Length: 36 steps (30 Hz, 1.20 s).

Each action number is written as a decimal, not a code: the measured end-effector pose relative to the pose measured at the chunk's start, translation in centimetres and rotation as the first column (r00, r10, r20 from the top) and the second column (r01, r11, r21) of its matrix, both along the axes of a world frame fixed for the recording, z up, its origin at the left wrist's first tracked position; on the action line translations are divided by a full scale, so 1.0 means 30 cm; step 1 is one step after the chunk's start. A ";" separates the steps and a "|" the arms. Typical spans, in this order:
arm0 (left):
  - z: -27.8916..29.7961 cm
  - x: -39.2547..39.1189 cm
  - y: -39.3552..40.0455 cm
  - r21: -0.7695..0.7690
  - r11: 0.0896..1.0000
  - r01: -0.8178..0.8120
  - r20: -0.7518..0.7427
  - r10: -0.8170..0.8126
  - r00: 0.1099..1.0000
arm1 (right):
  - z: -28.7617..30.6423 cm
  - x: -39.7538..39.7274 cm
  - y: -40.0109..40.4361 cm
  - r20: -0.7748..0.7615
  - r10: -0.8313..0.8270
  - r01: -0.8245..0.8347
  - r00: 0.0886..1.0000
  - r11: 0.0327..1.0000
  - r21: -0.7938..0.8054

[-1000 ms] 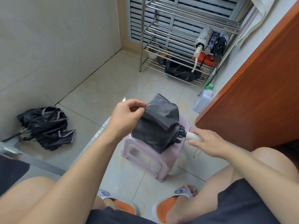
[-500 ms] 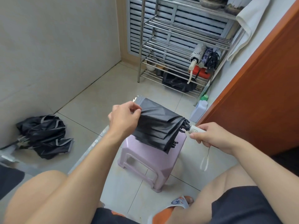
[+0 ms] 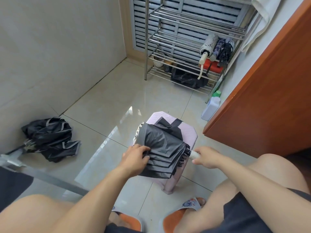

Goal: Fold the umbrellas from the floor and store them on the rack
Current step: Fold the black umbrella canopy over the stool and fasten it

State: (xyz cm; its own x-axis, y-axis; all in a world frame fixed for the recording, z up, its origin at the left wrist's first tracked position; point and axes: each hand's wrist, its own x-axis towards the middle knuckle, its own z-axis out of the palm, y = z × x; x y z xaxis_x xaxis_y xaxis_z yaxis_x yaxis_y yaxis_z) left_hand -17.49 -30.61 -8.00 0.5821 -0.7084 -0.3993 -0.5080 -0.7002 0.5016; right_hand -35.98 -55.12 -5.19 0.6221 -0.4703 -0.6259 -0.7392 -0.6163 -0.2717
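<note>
A collapsed black umbrella lies over a pale pink plastic stool, its panels pleated and its strap loose toward the far side. My left hand pinches the near folds of the black canopy. My right hand grips its cream handle at the right. A second black umbrella with grey trim lies crumpled on the floor at the left wall. The steel rack stands at the back, with three folded umbrellas on its right side.
A white bottle with a green cap stands by the orange-brown cabinet on the right. A black bag and a red box sit low on the rack. A metal bar crosses the lower left. My knees and orange slippers are below.
My left hand has moved down from the canopy's top edge to its near folds. The umbrella now lies flatter on the stool, with the pleats gathered. My right hand still holds the handle.
</note>
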 end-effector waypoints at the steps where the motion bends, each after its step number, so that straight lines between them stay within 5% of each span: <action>1: -0.005 -0.002 0.006 -0.010 1.000 -0.009 -0.014 0.009 1.000 | -0.005 0.006 0.016 0.005 0.011 -0.010 1.000 0.999 -0.046; 8: 0.040 -0.051 0.033 0.066 0.989 0.132 0.107 -0.139 0.984 | 0.001 -0.019 0.088 0.068 0.099 -0.068 0.993 0.931 -0.360; 11: 0.139 -0.051 -0.020 0.006 0.996 -0.086 0.132 0.084 0.988 | 0.092 0.015 0.096 0.114 0.201 -0.110 0.973 0.836 -0.538; 13: 0.234 -0.021 -0.073 -0.090 0.952 -0.291 -0.026 0.290 0.957 | 0.160 0.030 0.083 0.165 0.258 -0.092 0.952 0.756 -0.649; 15: 0.332 0.015 -0.128 -0.185 0.849 -0.495 -0.511 0.348 0.786 | 0.219 0.046 0.046 0.248 0.310 -0.031 0.918 0.677 -0.735; 17: 0.407 0.061 -0.185 -0.167 0.690 -0.704 -0.889 0.203 0.410 | 0.273 0.069 -0.006 0.303 0.371 0.020 0.878 0.603 -0.798; 19: 0.478 0.116 -0.247 -0.061 0.539 -0.840 -0.990 0.077 0.122 | 0.340 0.103 -0.056 0.314 0.457 0.046 0.832 0.506 -0.861; 22: 0.587 0.195 -0.330 0.048 0.376 -0.926 -0.999 0.022 -0.043 | 0.427 0.153 -0.123 0.287 0.610 0.053 0.739 0.373 -0.926; 25: 0.617 0.255 -0.364 0.041 0.314 -0.949 -0.997 0.072 -0.019 | 0.432 0.164 -0.181 0.305 0.690 0.039 0.657 0.372 -0.927; 28: 0.524 0.252 -0.317 -0.011 0.394 -0.919 -0.976 0.196 0.096 | 0.314 0.120 -0.241 0.288 0.747 -0.013 0.599 0.368 -0.930; 33: 0.200 0.105 -0.133 0.167 0.485 -0.859 -0.886 0.455 0.085 | -0.014 -0.024 -0.199 0.205 0.836 -0.224 0.508 0.358 -0.906; 36: 0.091 0.055 -0.070 0.153 0.447 -0.881 -0.829 0.544 0.132 | -0.084 -0.041 -0.148 0.225 0.816 -0.325 0.532 0.442 -0.836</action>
